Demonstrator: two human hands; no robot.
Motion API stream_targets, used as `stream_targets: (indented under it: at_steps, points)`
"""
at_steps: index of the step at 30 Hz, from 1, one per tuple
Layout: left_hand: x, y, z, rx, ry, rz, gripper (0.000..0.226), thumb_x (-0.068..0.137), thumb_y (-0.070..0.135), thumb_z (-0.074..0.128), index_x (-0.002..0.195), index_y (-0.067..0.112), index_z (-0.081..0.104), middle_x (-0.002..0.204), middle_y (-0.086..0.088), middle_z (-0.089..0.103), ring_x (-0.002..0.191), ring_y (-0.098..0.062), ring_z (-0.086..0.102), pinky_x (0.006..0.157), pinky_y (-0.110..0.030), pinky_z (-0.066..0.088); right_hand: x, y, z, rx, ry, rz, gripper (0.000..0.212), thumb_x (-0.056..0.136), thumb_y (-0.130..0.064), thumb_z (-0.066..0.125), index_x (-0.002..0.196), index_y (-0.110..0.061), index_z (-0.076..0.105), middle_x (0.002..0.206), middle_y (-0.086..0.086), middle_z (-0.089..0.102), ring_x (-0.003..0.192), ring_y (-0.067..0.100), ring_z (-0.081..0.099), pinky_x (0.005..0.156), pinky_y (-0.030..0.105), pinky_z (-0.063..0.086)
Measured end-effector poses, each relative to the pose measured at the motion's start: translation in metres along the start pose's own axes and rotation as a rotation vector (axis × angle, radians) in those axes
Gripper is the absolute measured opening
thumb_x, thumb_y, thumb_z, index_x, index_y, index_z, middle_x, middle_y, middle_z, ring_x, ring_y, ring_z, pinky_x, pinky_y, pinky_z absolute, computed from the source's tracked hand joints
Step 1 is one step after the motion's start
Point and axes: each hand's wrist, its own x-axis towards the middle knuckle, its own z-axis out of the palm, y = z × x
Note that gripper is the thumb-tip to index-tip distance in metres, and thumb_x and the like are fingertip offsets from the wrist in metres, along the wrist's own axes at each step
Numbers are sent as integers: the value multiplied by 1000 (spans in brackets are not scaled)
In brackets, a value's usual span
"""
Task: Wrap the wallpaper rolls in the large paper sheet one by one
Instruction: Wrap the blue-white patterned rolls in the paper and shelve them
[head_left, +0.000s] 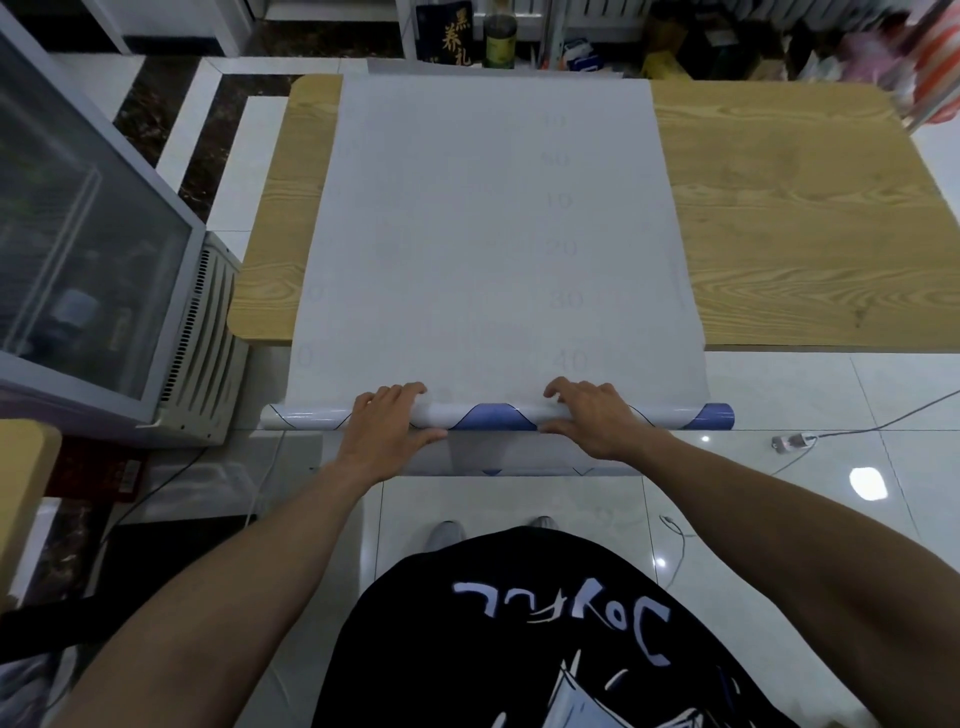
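roll (496, 417) axis left-right, lower centre | L hand (387, 426) + R hand (592, 418) both curled round it | sheet (493, 234) stretches up-frame from fingers

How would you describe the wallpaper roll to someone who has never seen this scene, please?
On the wooden table lies the large paper sheet, hanging past the near edge. At its near end is the wallpaper roll, held by the left hand and right hand. Only it has blue-and-white spiral bands; the sheet is plain.
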Motion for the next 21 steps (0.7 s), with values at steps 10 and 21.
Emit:
stream_targets:
  at_steps: [10, 21]
  points:
    - [11, -5, 1, 85, 54, 73, 32, 89, 39, 62, 110, 16, 64, 106, -1, 60, 102, -26, 51, 89, -37, 34, 2, 3, 0, -60, 58, -11, 59, 82, -59, 62, 127, -21, 53, 119, 1, 50, 113, 21, 44, 95, 37, 35]
    - [15, -5, -4, 73, 42, 59, 37, 84, 45, 66, 109, 19, 58, 105, 1, 60, 101, -23, 55, 95, -36, 33, 5, 7, -9, -42, 44, 32, 43, 95, -53, 45, 123, -20, 50, 118, 4, 60, 108, 24, 51, 95, 37, 33]
